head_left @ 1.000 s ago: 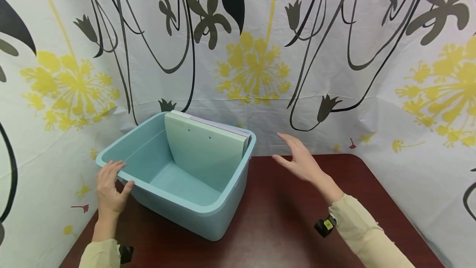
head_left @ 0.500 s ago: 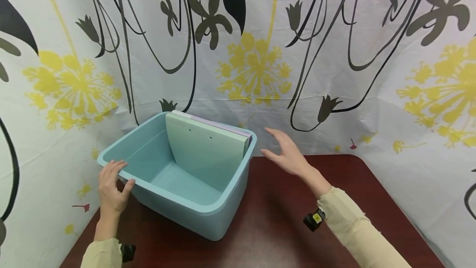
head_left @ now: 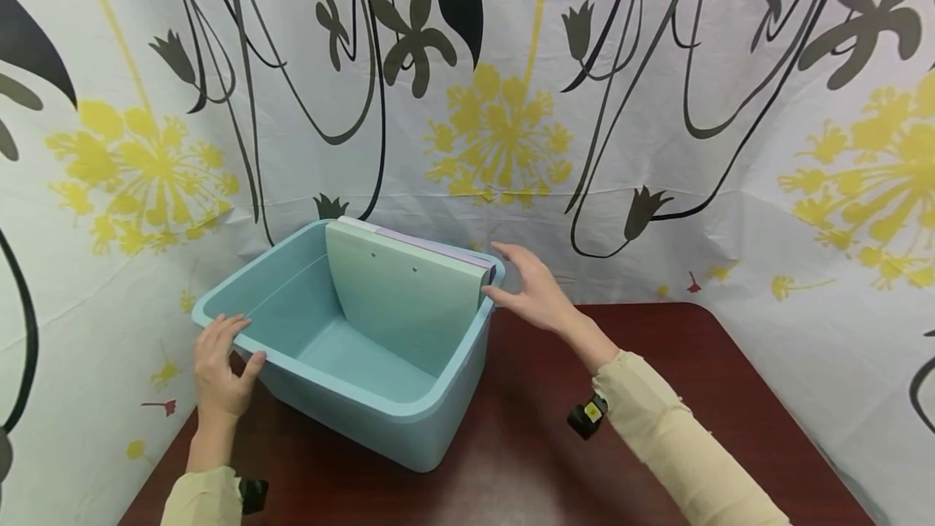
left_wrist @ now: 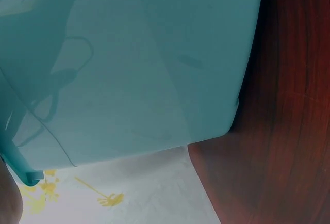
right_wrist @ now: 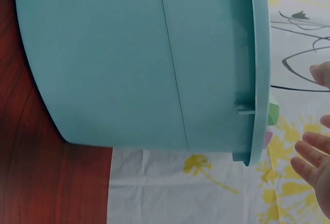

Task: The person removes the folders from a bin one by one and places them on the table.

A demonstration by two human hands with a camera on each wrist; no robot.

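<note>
A light blue plastic bin (head_left: 351, 384) stands on the table. Upright against its far wall lean a pale green folder (head_left: 405, 291) with two small dots and, behind it, a lilac folder (head_left: 431, 245). My left hand (head_left: 219, 368) holds the bin's near-left rim, fingers laid over the edge and thumb beside it; the left wrist view shows mainly the bin's outer wall. At the far-right corner my right hand (head_left: 533, 291) is spread, thumb and fingers either side of the folders' ends. The right wrist view shows a gap between its fingers (right_wrist: 309, 157) and the green corner (right_wrist: 273, 114).
The bin sits on the left part of a dark red-brown wooden table (head_left: 526, 445). A white cloth (head_left: 504, 47) with yellow flowers and dark stems hangs behind the table and along both sides.
My right hand has travelled left, from beside the bin to its far-right corner near the folders' ends. The left hand, the bin and the folders have stayed in place.
</note>
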